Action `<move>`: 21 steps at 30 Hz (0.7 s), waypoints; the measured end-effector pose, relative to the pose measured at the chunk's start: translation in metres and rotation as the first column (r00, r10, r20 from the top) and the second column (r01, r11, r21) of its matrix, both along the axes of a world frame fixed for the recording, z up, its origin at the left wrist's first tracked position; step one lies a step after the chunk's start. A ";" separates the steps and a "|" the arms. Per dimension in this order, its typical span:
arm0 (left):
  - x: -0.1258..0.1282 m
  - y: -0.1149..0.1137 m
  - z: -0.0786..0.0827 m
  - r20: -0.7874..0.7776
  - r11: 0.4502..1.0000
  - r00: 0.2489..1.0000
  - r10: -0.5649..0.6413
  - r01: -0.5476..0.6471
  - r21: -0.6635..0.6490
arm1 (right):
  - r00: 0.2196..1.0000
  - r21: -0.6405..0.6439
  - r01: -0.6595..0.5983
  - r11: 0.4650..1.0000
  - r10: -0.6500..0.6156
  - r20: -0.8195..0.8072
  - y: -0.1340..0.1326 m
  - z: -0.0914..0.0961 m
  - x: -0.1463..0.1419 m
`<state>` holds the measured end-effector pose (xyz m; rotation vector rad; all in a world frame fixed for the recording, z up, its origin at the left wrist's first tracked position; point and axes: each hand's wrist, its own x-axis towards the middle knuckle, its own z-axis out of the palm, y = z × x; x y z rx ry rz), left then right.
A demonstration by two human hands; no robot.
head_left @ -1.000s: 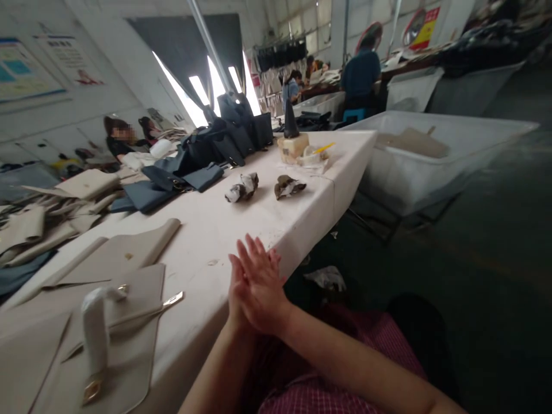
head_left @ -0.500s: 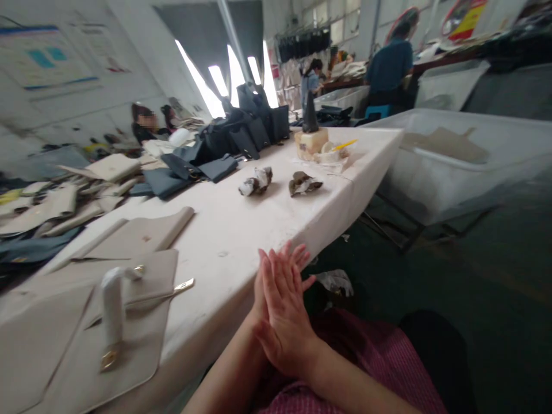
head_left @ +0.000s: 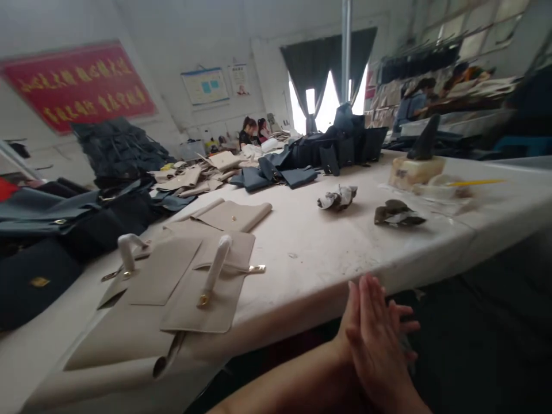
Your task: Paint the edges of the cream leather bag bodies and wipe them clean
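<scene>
My left hand (head_left: 351, 315) and my right hand (head_left: 374, 345) are pressed flat together, palm to palm, just below the front edge of the white table (head_left: 328, 253). The fingers of both are stretched out and nothing is held between them. My right hand lies in front and hides most of the left, whose fingertips show past it. Nearest on the table is a beige leather flap (head_left: 202, 299) with a white handle (head_left: 215, 269) and a gold fitting.
A second white handle (head_left: 127, 253) and more beige panels (head_left: 235, 214) lie to the left. Two crumpled rags (head_left: 337, 197) (head_left: 397, 213), dark blue bag pieces (head_left: 276, 174) and a pale block with a black cone (head_left: 416, 167) lie farther back. People sit at the far end.
The view has swung left, so more of the table's left side shows. My joined hands now sit lower right in view, and still press together.
</scene>
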<state>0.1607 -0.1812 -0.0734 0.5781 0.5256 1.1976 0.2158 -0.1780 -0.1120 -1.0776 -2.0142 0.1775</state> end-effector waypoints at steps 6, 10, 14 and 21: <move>-0.007 -0.028 0.000 0.119 0.956 0.950 -0.289 0.292 -0.005 | 0.938 -0.227 0.328 0.917 -0.344 -0.036 0.058 -0.013 0.057; -0.042 -0.018 0.001 0.040 0.977 0.978 -0.205 0.207 -0.044 | 0.814 -0.277 0.448 0.850 -0.516 -0.268 0.047 -0.039 0.103; -0.048 -0.003 -0.032 -0.229 0.979 0.967 -0.115 0.071 -0.193 | 0.829 -0.318 0.379 0.869 -0.471 -0.302 0.011 -0.071 0.093; -0.019 -0.011 -0.115 -0.337 0.877 0.884 -0.326 0.149 -0.456 | 0.925 -0.509 0.153 0.847 -0.304 -0.229 -0.037 -0.131 0.053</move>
